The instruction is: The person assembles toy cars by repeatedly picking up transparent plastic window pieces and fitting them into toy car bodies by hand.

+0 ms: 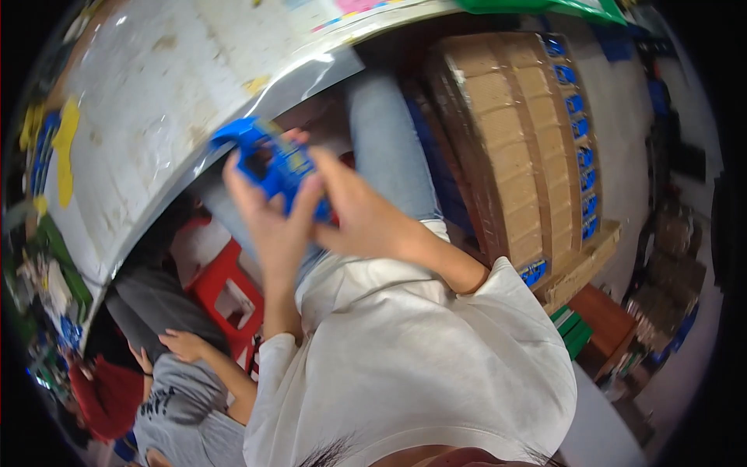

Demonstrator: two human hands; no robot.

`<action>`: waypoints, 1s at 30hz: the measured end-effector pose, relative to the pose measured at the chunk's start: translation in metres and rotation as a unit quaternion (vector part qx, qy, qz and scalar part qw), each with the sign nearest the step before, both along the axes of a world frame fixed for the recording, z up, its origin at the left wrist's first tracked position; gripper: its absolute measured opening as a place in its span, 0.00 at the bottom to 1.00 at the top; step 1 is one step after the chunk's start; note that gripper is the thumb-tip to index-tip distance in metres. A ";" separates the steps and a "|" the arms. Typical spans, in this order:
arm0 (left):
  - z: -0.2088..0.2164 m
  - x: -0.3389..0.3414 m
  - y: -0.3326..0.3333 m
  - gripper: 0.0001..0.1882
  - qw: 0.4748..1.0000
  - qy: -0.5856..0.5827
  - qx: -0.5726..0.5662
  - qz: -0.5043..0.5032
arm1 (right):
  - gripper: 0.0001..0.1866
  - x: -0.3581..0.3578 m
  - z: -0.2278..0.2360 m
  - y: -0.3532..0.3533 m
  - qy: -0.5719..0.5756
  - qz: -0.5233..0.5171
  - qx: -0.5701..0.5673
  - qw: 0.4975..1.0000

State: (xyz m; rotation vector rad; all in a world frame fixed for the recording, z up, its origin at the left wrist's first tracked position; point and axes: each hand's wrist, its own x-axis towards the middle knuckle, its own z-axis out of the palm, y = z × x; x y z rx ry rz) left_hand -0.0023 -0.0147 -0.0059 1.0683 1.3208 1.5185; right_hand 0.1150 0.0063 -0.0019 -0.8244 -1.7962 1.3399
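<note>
Both of my hands are raised over my lap, close to the edge of the white table [140, 117]. Between them is a blue printed cardboard package [289, 167] with yellow markings and a dark opening, tilted and slightly blurred. My left hand [272, 226] grips it from the near left side, with the thumb and fingers on either side. My right hand [350, 198] closes on its right side, and some fingertips show beyond its far edge. The package's underside is hidden by the hands.
At the right, a tall stack of brown cartons [498, 124] with blue packages along one side stands on a wooden pallet [580, 272]. A red stool [226, 288] is at the left, beside a seated person in grey [191, 405]. Yellow pieces [68, 152] lie on the table's far left.
</note>
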 end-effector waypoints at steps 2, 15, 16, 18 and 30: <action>0.021 -0.023 0.001 0.34 0.997 0.019 0.059 0.039 | 0.34 0.019 0.014 -0.008 -0.021 0.057 -0.063 0.996; -0.004 -0.342 0.046 0.31 0.708 0.574 -0.231 0.341 | 0.19 0.482 -0.155 -0.209 -0.710 -0.237 -0.452 0.485; 0.005 -0.340 0.017 0.31 0.647 0.617 -0.245 0.375 | 0.18 0.441 -0.153 -0.174 -0.683 -0.278 -0.488 0.467; 0.016 -0.312 0.012 0.29 0.558 0.698 -0.168 0.417 | 0.18 0.399 -0.133 -0.167 -0.646 -0.335 -0.528 0.437; 0.025 -0.151 0.012 0.16 0.809 0.567 0.080 0.135 | 0.20 0.445 -0.147 -0.186 -0.633 -0.268 -0.559 0.463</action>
